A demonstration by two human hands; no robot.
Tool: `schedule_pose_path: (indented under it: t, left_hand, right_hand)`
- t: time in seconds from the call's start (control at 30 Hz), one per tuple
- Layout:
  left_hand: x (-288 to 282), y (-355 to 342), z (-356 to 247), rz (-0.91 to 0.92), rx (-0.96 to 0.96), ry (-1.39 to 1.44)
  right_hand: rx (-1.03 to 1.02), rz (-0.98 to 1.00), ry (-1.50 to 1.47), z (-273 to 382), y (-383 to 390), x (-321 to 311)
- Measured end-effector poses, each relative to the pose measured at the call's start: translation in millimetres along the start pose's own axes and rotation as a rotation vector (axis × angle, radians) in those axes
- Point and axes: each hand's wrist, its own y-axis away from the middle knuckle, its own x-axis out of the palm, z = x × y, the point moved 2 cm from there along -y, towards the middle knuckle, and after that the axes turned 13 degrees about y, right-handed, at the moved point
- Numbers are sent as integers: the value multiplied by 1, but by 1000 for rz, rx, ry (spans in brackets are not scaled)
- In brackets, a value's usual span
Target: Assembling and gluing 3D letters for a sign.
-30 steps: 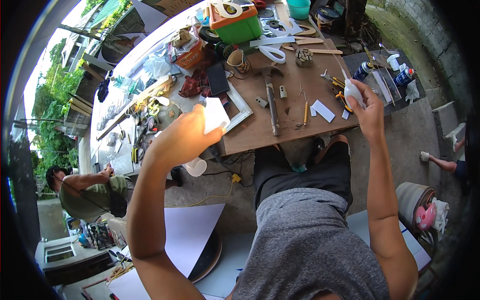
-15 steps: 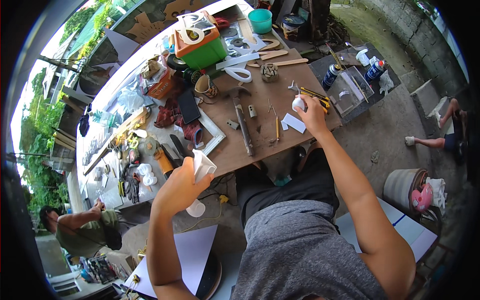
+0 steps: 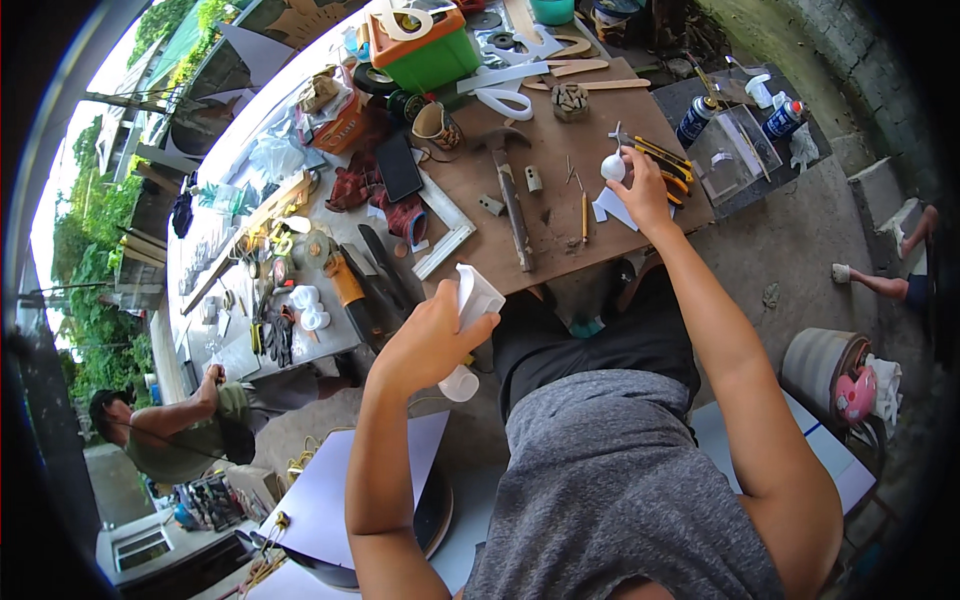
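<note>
My left hand (image 3: 425, 335) is closed around a white plastic piece (image 3: 481, 298), off the near edge of the table. An angular, box-like end sticks out above my fingers and a round end below; my hand hides the middle. My right hand (image 3: 645, 192) pinches a small white rounded object (image 3: 613, 168) over the right part of the brown board (image 3: 560, 225). Its exact kind cannot be made out. Beside that hand lie yellow-and-black utility knives (image 3: 672, 165), and white paper pieces (image 3: 615, 208) lie just below. A pencil (image 3: 585, 215) and a claw hammer (image 3: 512, 200) rest farther left.
A green box with an orange lid (image 3: 425, 60) stands at the back. An angle grinder (image 3: 345, 280), a phone (image 3: 400, 167) and a paper cup (image 3: 437, 125) sit on the left. Spray cans (image 3: 697, 120) stand at right. Another person (image 3: 185, 425) is at the lower left.
The view has shifted, so the table appears farther up and to the right. My left hand, holding the white plastic piece, has moved right toward my body. My right hand keeps its small white object.
</note>
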Motion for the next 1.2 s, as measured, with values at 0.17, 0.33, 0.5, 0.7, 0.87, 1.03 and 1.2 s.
schedule_pose_path:
  t: [0.17,0.33,0.5,0.7,0.87,1.03,1.2]
  left_hand:
    - [9,-3,-3,39,-47,43]
    - [20,-11,-10,56,-19,42]
    - [35,-20,-16,68,82,129]
    - [45,-20,-26,102,52,218]
    - [56,-17,-21,70,80,287]
    - [62,-16,-21,33,120,321]
    - [64,-16,-20,30,124,331]
  right_hand:
    - [194,-43,-146,37,40,-41]
    - [412,867,-1129,113,130,-56]
    - [408,986,-1374,148,155,-70]
    - [421,1027,-1318,140,159,-72]
    - [492,1010,-1434,139,161,-76]
    - [478,961,-1478,140,157,-77]
    - [486,933,-1491,141,156,-80]
